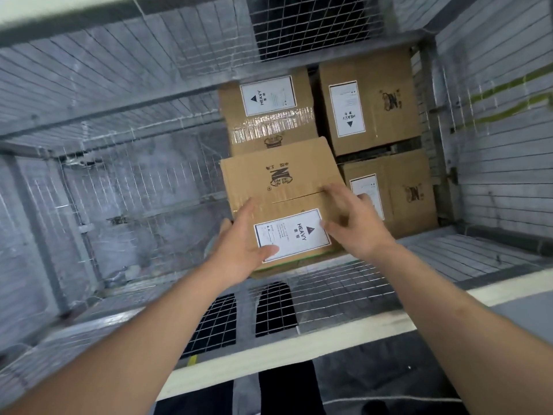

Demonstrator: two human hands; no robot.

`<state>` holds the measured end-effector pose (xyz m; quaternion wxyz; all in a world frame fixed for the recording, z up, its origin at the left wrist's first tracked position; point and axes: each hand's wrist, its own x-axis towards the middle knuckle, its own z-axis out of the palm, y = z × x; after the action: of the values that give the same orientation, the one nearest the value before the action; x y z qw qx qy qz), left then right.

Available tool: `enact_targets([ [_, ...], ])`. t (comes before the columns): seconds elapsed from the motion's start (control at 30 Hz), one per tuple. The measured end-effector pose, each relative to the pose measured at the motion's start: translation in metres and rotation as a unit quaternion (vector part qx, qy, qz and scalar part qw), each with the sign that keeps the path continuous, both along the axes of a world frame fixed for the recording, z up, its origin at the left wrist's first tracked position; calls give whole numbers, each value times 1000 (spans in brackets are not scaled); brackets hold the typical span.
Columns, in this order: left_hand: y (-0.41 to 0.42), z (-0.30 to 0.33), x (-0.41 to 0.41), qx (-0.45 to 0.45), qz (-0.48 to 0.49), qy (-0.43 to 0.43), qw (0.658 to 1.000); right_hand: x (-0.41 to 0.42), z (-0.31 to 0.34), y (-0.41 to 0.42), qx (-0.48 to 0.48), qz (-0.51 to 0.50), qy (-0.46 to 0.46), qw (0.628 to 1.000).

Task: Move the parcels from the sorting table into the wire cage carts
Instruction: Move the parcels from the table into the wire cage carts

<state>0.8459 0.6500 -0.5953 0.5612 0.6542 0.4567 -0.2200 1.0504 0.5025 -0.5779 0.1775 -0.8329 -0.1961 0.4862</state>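
Left hand [239, 253]: fingers spread, palm against near-left corner of parcel [284, 202], thumb lying on HEAVY label [291, 235]. Right hand [354, 220]: open, flat on parcel's right edge. Neither grips; both press or steady.

Parcel inside wire cage cart [119, 181], near the front, tilted, far end against rear-left box [269, 112]. Two stacked boxes [380, 145] just right.

Risks, judged: parcel marked heavy, open palms only, so slip or drop onto mesh floor likely if released askew; right fingers could pinch against neighbouring stack; tilted rest may shift.
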Motion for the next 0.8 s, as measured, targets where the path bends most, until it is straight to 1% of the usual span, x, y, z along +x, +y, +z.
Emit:
enact_targets([
  [0.2, -1, -2, -5, 6, 27, -32, 999, 10, 7, -2, 16, 44, 52, 998],
  [0.3, -6, 0, -6, 20, 42, -48, 998, 9, 9, -8, 22, 68, 58, 996],
  [0.43, -11, 5, -7, 33, 55, -58, 996, 9, 10, -8, 30, 72, 74, 994],
  [0.6, -18, 16, -12, 42, 61, -57, 996, 5, 14, -15, 57, 78, 59, 994],
  [0.8, -19, 10, -10, 26, 62, -52, 996, 9, 8, -12, 38, 113, 51, 992],
])
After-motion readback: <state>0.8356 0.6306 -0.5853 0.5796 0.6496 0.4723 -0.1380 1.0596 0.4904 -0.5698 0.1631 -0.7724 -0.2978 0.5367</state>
